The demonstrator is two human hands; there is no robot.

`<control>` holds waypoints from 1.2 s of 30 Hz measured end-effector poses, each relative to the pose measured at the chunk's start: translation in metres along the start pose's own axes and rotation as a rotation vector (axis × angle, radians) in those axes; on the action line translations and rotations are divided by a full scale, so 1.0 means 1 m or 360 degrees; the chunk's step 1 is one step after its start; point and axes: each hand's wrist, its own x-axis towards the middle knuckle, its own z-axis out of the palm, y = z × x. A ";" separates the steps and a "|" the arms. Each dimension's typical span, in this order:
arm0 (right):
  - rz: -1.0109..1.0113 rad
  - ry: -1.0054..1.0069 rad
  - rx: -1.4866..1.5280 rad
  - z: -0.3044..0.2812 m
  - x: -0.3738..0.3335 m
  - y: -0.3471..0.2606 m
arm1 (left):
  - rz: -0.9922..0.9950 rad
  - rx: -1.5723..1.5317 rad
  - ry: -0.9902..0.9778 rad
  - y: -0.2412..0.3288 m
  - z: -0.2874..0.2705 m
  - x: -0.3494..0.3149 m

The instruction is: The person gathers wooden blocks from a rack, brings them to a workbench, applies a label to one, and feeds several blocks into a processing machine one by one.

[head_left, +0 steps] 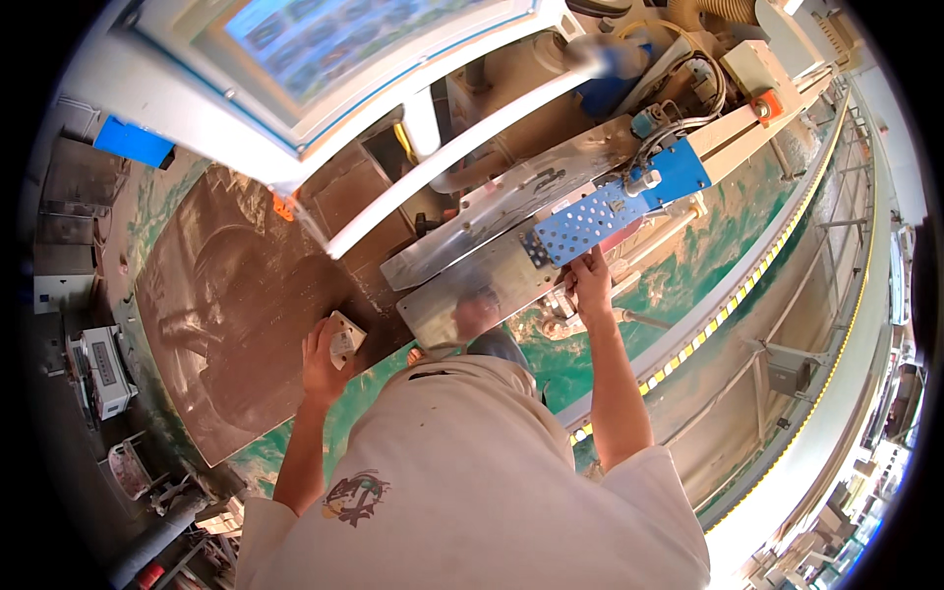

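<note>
My left hand (pixel 323 362) grips a small white and tan box-shaped object (pixel 344 337), held over the edge of a brown rubber floor mat (pixel 226 295). My right hand (pixel 590 278) reaches up to the lower edge of a blue perforated metal plate (pixel 595 221) on the machine; its fingers touch the plate and the metal part just beneath it. Whether it grips anything is unclear. A shiny steel panel (pixel 472 285) lies between my two hands. My white shirt fills the lower middle of the view.
A large white machine with a screen panel (pixel 324 49) rises overhead. Cables and a blue bracket (pixel 678 167) sit at its right. Green-painted floor (pixel 728 226), a yellow-and-black striped edge (pixel 728 310) and grey railings (pixel 836 256) curve to the right. Grey equipment (pixel 103 369) stands at left.
</note>
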 end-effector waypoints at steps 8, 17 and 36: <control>-0.0040 -0.0032 0.0039 -0.066 0.064 -0.023 | 0.0301 -0.0098 -0.0038 0.123 0.037 0.045; -0.0087 0.0417 -0.0038 -0.070 0.036 -0.042 | 0.0933 -0.0065 -0.0147 0.179 0.106 0.102; 0.0356 -0.0539 0.0233 0.118 -0.127 0.060 | 0.0299 -0.0398 0.0526 0.037 0.054 0.050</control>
